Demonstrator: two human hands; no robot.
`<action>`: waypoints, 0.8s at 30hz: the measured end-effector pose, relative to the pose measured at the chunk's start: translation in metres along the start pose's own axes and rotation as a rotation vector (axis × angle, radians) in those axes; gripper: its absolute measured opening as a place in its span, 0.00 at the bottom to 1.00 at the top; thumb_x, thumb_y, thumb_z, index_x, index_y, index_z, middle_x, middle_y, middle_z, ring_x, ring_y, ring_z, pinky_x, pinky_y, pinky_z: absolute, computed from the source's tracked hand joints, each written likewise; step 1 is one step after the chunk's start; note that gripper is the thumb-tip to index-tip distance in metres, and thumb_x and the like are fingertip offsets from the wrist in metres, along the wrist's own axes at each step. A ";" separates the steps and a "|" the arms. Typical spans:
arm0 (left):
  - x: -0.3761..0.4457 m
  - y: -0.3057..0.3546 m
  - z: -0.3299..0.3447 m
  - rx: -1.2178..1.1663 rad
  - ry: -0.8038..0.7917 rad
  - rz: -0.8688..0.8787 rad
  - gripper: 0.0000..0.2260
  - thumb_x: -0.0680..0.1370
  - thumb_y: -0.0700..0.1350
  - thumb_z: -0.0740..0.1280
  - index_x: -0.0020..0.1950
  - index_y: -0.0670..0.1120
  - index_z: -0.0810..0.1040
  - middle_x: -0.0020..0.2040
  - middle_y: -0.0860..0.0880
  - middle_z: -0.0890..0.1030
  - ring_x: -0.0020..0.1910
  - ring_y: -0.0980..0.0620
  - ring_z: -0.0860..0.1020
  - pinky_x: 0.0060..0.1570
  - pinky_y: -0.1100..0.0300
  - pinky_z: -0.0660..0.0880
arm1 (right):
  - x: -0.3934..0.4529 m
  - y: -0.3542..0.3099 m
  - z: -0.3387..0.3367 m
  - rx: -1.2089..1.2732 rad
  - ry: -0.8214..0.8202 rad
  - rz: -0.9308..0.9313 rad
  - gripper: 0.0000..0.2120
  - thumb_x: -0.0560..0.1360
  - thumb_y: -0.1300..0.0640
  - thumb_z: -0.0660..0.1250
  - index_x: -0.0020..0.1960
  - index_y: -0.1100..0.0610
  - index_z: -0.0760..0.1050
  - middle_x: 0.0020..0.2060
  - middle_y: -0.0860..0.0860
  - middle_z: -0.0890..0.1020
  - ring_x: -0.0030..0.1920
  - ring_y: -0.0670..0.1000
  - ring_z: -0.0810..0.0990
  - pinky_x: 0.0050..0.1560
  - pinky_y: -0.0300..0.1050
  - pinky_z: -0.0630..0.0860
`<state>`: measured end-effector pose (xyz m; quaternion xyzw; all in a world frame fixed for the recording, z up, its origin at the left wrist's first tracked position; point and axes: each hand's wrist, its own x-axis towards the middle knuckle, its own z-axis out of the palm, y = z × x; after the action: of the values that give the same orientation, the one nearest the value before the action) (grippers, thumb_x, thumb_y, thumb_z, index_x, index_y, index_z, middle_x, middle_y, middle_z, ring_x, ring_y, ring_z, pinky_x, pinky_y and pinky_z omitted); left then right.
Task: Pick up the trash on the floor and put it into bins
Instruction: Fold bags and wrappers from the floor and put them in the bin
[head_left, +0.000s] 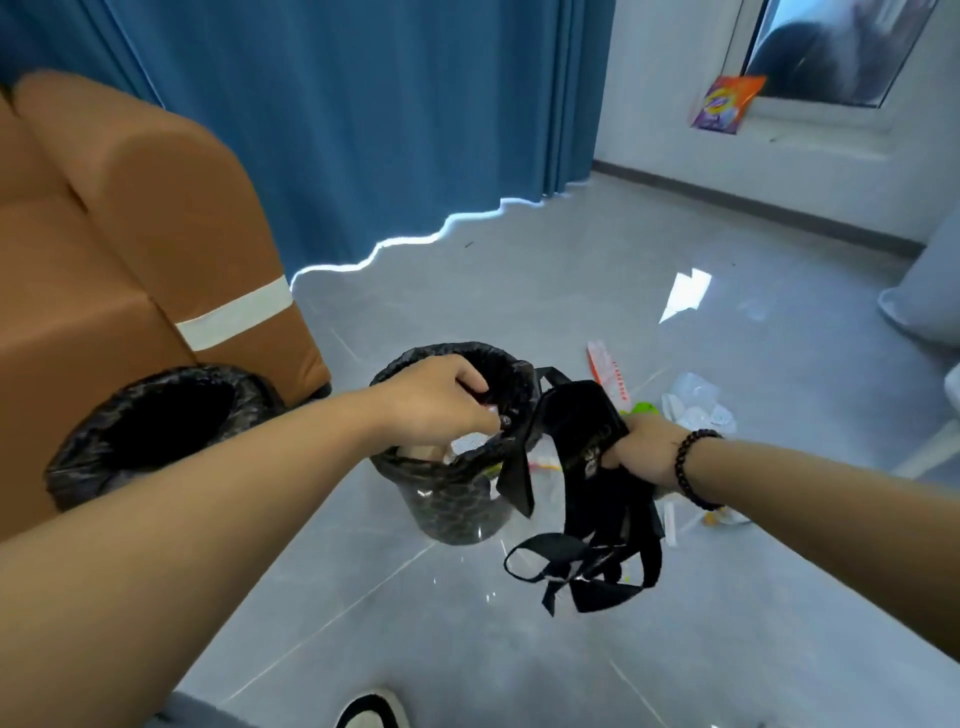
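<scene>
Head view: right hand (641, 451) clamps a bundle of black straps (592, 483), which dangle beside the bin (457, 499). Left hand (441, 400), fingers curled, pinches the bin's liner rim at the straps' 9 o'clock. Loose ends could catch the rim and spill outside, I judge. More trash (696, 405) lies on the floor (467, 649) at 1 o'clock. A second bin (156, 421) sits at 9 o'clock.

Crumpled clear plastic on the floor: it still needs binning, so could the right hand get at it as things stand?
Probably not yet: the right hand grips black straps. The clear plastic lies close beyond it, nothing between them.
</scene>
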<state>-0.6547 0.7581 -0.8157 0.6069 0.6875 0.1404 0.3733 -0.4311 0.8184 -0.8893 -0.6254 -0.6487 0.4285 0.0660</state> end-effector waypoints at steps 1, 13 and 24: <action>-0.003 0.006 -0.004 -0.016 0.019 0.021 0.20 0.72 0.49 0.73 0.62 0.49 0.73 0.56 0.52 0.77 0.50 0.53 0.78 0.49 0.62 0.74 | -0.018 -0.008 -0.019 0.088 0.007 0.012 0.08 0.71 0.67 0.64 0.50 0.63 0.77 0.46 0.61 0.81 0.48 0.60 0.81 0.48 0.52 0.80; -0.061 0.053 -0.015 -0.243 -0.107 0.487 0.38 0.63 0.57 0.79 0.69 0.67 0.66 0.69 0.62 0.70 0.69 0.62 0.67 0.65 0.57 0.72 | -0.166 -0.021 -0.057 0.709 -0.191 0.019 0.10 0.76 0.69 0.59 0.53 0.66 0.78 0.47 0.63 0.84 0.45 0.59 0.84 0.47 0.52 0.81; -0.069 0.054 0.003 0.063 0.333 0.567 0.04 0.79 0.54 0.63 0.48 0.58 0.76 0.38 0.56 0.80 0.37 0.59 0.78 0.39 0.61 0.73 | -0.175 -0.016 -0.033 0.530 -0.207 -0.063 0.09 0.74 0.70 0.62 0.51 0.64 0.79 0.48 0.62 0.84 0.51 0.62 0.83 0.56 0.59 0.78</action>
<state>-0.6146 0.7042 -0.7592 0.7538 0.5470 0.3148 0.1828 -0.3866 0.6845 -0.7795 -0.5186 -0.5365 0.6426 0.1741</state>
